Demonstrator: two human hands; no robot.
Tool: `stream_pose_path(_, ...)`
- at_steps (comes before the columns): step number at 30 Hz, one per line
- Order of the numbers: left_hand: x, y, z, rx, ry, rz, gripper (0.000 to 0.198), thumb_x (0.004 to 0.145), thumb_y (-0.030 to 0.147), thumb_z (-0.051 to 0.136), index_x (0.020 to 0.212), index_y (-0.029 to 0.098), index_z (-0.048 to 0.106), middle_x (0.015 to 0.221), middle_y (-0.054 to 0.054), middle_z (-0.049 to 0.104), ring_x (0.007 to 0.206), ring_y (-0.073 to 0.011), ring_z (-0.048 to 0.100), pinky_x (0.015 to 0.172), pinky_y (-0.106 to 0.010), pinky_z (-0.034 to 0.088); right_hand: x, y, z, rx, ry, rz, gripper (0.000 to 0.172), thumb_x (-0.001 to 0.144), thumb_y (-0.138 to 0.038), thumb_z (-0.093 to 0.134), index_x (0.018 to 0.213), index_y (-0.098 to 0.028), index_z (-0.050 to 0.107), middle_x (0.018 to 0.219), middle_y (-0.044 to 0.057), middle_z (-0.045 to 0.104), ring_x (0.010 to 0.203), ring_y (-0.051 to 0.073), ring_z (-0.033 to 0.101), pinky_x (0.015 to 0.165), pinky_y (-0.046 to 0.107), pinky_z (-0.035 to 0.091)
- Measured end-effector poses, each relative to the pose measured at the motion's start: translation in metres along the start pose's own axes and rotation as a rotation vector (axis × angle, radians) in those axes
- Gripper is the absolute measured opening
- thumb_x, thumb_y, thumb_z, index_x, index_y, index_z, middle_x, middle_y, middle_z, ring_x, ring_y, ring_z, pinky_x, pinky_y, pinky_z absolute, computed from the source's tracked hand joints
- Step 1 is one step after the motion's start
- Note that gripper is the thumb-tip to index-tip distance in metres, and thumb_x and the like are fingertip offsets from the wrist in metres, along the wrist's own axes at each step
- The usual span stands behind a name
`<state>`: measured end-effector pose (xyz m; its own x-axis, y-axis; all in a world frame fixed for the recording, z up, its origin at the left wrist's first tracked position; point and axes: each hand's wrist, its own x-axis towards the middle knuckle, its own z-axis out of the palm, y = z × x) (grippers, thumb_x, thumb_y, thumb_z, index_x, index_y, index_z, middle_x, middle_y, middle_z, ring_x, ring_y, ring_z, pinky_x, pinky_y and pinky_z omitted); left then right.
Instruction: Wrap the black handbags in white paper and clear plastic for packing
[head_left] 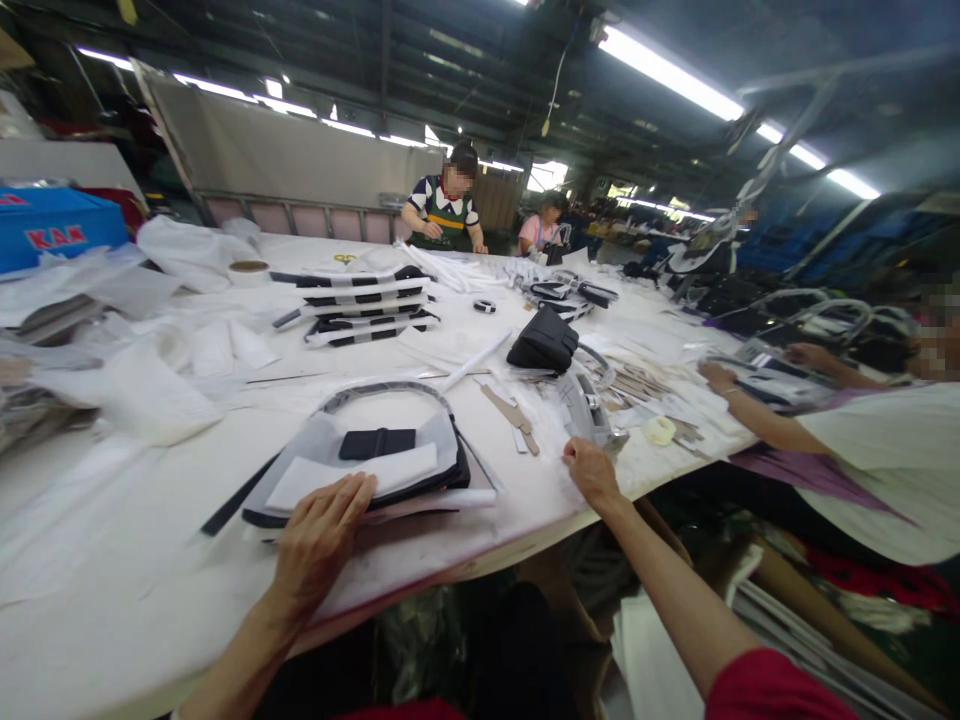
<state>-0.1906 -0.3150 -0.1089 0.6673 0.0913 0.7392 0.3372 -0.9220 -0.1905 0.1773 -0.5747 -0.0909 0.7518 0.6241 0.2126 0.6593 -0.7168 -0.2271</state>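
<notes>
A dark handbag (450,470) lies on its side near the table's front edge, its wrapped handle (382,386) arching away from me. Pale sheeting covers much of it, with a folded white paper strip (397,472) along the near side and a small black flap piece (377,443) behind that. My left hand (322,525) rests on the strip's near edge, fingers stretched out. To the right, my right hand (592,470) is closed beside a grey tape dispenser (583,410). Whatever its curled fingers may pinch is too small to make out.
On the white table (172,500) are stacked wrapped bags (367,305), a black bag (544,340), cardboard strips (510,415) and a tape roll (660,430). White wrapping (150,390) heaps at left. A co-worker (862,420) works close at right; two people sit across.
</notes>
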Motion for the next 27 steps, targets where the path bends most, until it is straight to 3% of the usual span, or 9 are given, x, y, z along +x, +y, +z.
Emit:
stream_pose_path(6,0.001,0.0,0.0,-0.029,0.019,-0.016,0.047,0.088,0.001,0.043,0.13,0.02,0.054,0.114,-0.007,0.072,0.102,-0.0216,0.068,0.087,-0.034,0.046,0.007,-0.01,-0.02,0.01,0.02,0.066,0.006,0.079,-0.024,0.063,0.074,-0.02,0.065,0.081,0.004,0.066,0.077,0.02,0.059,0.07,0.032,0.04)
stream_pose_path(10,0.003,-0.002,-0.002,-0.053,0.027,-0.069,0.049,0.087,0.004,0.043,0.131,0.022,0.055,0.112,-0.007,0.073,0.099,-0.0211,0.068,0.085,-0.033,0.046,0.006,-0.04,-0.031,0.094,-0.015,0.045,0.009,0.078,-0.028,0.065,0.073,-0.021,0.066,0.079,0.001,0.066,0.075,0.018,0.06,0.069,0.028,0.04)
stream_pose_path(19,0.009,-0.012,-0.007,-0.026,0.013,-0.259,0.051,0.077,0.005,0.049,0.125,0.02,0.053,0.109,-0.009,0.072,0.092,-0.0238,0.068,0.081,-0.034,0.048,-0.06,-0.14,-0.01,0.138,-0.39,-0.189,0.006,0.071,-0.017,0.071,0.073,-0.022,0.069,0.081,0.0,0.069,0.076,0.017,0.063,0.066,0.026,0.039)
stream_pose_path(23,0.01,-0.017,-0.007,-0.028,0.012,-0.334,0.049,0.076,0.008,0.051,0.124,0.02,0.054,0.108,-0.008,0.072,0.093,-0.024,0.068,0.082,-0.034,0.048,-0.078,-0.155,-0.009,0.232,-0.536,-0.299,0.008,0.067,-0.015,0.072,0.07,-0.022,0.071,0.082,0.0,0.07,0.072,0.014,0.062,0.063,0.024,0.04)
stream_pose_path(25,0.01,-0.02,-0.007,-0.028,0.014,-0.37,0.047,0.077,0.01,0.052,0.123,0.02,0.054,0.109,-0.008,0.072,0.093,-0.0242,0.069,0.082,-0.034,0.049,-0.073,-0.153,-0.014,0.357,-0.674,-0.316,0.008,0.066,-0.021,0.076,0.073,-0.021,0.072,0.079,-0.001,0.07,0.069,0.014,0.062,0.061,0.023,0.041)
stream_pose_path(27,0.011,-0.023,-0.008,-0.029,0.013,-0.407,0.044,0.079,0.011,0.052,0.122,0.02,0.055,0.109,-0.007,0.072,0.095,-0.0246,0.069,0.081,-0.035,0.049,-0.059,-0.146,-0.018,0.466,-0.705,-0.273,0.011,0.072,-0.03,0.073,0.075,-0.019,0.073,0.072,0.0,0.07,0.067,0.016,0.063,0.06,0.024,0.044)
